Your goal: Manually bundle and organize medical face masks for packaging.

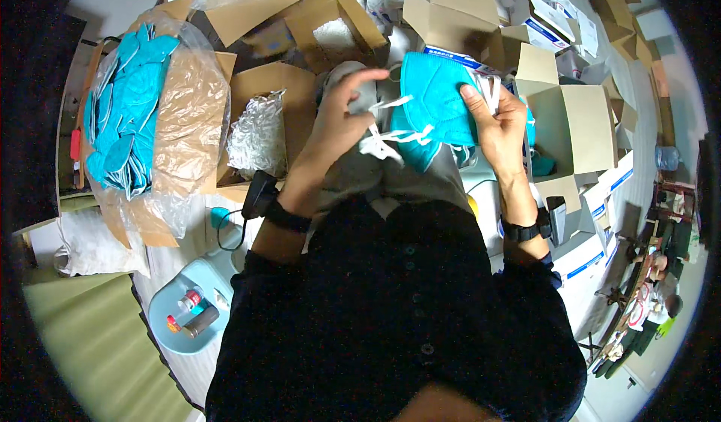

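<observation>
Teal mask [439, 106] above the lap [345, 183]; looks mid-job, not set down. Mask heap [131, 114] at left, unclear if done or pending. Right hand [499, 125] pinches the mask's edge; left hand [334, 125] half-curled, can't tell if gripping straps [379, 148]. Mask curved, seamed; straps thin, stringy; bag [188, 114] crinkly clear plastic.

Teal mask: pretty flat, soft-looking fabric with faint curved seam lines, sitting upper centre, just right of the middle; right hand [502, 125] has the thumb pressed on the face of the mask [439, 100]
Lower teal bit: pointy piece [417, 155] hanging just under it, can't tell if it's the same mask
White straps: loose and kinda tangled [379, 148], dangling right by the left hand [342, 125], grip unclear
</observation>
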Demonstrator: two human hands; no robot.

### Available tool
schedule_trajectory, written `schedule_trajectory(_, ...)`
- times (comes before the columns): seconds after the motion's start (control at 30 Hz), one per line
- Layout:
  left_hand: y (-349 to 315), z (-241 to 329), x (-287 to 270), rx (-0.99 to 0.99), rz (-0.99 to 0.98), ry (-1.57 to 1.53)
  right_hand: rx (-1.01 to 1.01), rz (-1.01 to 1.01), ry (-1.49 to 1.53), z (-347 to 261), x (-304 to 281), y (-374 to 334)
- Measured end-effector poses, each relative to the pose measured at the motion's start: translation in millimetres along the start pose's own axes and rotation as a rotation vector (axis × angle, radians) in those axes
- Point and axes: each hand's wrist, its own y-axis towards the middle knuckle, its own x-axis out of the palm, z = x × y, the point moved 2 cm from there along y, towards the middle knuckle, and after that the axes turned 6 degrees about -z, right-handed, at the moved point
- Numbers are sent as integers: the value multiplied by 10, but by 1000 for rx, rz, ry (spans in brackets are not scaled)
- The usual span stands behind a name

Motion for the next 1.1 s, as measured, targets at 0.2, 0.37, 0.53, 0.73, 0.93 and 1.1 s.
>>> schedule_trajectory(0.2,101,245,39,-35,-84,-92,-25,9,33,-106,0,88)
schedule_trajectory(0.37,99,258,159,46,60,95,91,38,85,-88,-38,138)
schedule_trajectory(0.53,21,356,337,-98,-211,-182,159,53,297,67,-44,206)
schedule_trajectory(0.73,-109,425,115,-133,-226,-543,181,48,146,445,-142,275)
schedule_trajectory(0.93,-180,171,-332,159,-184,-202,252,-9,-7,777,-154,243)
schedule_trajectory(1.1,12,462,-266,-30,-275,-387,546,188,105,897,-323,208)
